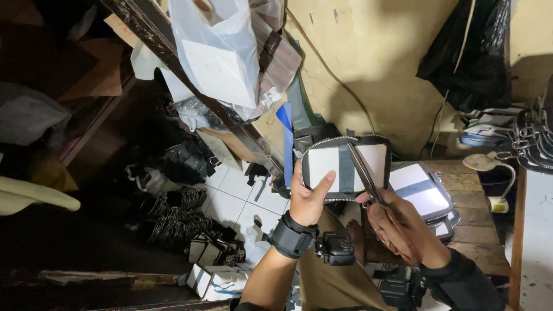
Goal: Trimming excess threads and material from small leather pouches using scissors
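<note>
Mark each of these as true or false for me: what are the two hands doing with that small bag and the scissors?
1. The left hand holds up a small white pouch with a dark zip edge. True.
2. The right hand is empty. False: it grips scissors, blades pointing up across the pouch.
3. More pouches are stacked on the wooden bench. True.
4. The floor below is bare wood. False: it is white tile.
5. A white plastic bag hangs above. True.

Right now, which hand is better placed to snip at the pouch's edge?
Right, probably. The right hand already grips the scissors, whose blades lie across the white zipped pouch. The left hand is occupied holding that pouch up by its side.
</note>
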